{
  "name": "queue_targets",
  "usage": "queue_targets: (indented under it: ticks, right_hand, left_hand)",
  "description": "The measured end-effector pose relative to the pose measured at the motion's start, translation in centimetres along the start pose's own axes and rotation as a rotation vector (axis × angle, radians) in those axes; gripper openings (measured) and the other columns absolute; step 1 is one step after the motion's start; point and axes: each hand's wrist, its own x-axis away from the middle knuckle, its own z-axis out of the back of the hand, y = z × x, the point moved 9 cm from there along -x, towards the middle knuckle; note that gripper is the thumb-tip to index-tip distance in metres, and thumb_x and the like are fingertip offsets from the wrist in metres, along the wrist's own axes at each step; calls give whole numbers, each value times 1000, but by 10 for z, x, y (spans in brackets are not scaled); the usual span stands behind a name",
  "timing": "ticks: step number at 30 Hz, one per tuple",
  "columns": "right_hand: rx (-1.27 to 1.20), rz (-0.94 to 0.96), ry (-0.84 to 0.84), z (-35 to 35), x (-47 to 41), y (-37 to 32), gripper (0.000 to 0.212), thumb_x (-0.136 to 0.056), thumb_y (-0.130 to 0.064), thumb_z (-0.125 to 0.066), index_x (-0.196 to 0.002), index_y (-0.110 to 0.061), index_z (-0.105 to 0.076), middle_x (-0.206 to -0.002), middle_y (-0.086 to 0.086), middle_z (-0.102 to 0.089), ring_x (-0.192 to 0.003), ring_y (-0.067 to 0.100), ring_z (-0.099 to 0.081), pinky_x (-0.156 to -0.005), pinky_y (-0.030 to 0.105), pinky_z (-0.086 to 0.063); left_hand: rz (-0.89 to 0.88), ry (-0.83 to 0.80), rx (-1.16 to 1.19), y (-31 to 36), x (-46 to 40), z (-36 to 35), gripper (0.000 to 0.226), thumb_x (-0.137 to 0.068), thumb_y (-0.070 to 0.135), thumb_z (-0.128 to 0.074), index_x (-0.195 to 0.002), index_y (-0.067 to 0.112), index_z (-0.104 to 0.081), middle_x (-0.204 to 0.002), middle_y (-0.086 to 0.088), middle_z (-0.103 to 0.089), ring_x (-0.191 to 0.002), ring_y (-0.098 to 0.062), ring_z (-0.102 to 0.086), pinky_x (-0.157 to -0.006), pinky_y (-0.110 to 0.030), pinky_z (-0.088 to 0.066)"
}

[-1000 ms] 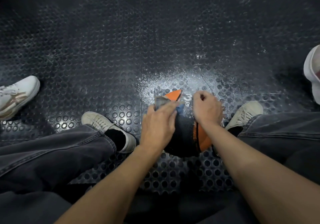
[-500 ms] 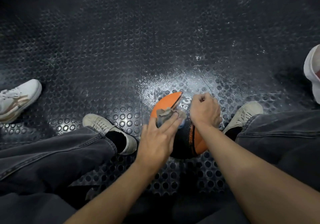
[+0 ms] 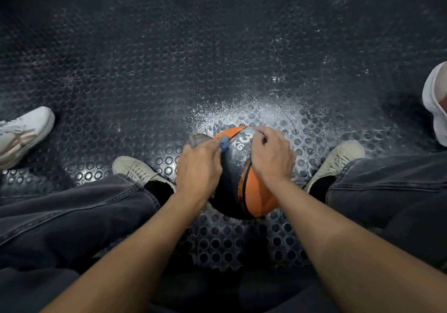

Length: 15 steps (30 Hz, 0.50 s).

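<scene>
Head view, looking straight down: an orange and black rubber medicine ball (image 3: 244, 182) printed with a white "3 KG" sits on the floor between the person's feet, near the middle of the frame. The left hand (image 3: 200, 167) lies against the ball's left side, its fingers curled round a crumpled grey cloth (image 3: 197, 139) that it presses to the far-left part of the ball. A small blue patch of fabric (image 3: 225, 143) shows at the fingertips. The right hand (image 3: 271, 157) sits on the ball's upper right side, its fingers bent over the top just beside the printed number and gripping the ball. The two hands are close together with a strip of black rubber between them.

The ball rests on a black studded rubber floor mat (image 3: 169, 58). A whitish speckled patch (image 3: 239, 111) spreads over the mat just beyond the ball. A worn beige canvas sneaker (image 3: 135, 167) stands to the left of the ball and its pair (image 3: 338, 157) to the right, each below a leg in dark grey jeans (image 3: 72, 211). Well apart at the left edge is a white trainer with tan stripes (image 3: 24, 131). Another white shoe (image 3: 435, 102) shows at the right edge.
</scene>
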Motion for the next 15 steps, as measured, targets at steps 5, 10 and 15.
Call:
queue_targets:
  ticks: [5, 10, 15]
  right_hand:
    - [-18, -71, 25, 2, 0, 5, 28, -100, -34, -37, -114, -33, -61, -124, -5, -59, -111, 17, -50, -105, 43, -31]
    - [81, -41, -35, -2, -5, 5, 24, -97, -40, -38, -110, -29, -56, -117, 1, -48, -112, 22, -42, -100, 46, -31]
    - [-29, -36, 17, 5, -9, 10, 26, -98, -35, -43, -116, -28, -61, -126, 0, -52, -120, 21, -47, -105, 42, -30]
  left_hand:
    - [-269, -52, 75, 27, 54, -6, 35, -98, 26, -45, -129, 37, -57, -128, 13, -62, -97, -23, -56, -80, -41, -48]
    - [11, -13, 50, 4, -1, 3, 34, -99, 27, -46, -128, 41, -57, -105, 2, -69, -82, -24, -47, -72, -35, -42]
    - [-205, -20, 65, 34, 45, 4, 37, -95, 22, -53, -127, 40, -58, -123, 12, -64, -82, -22, -47, -70, -39, -47]
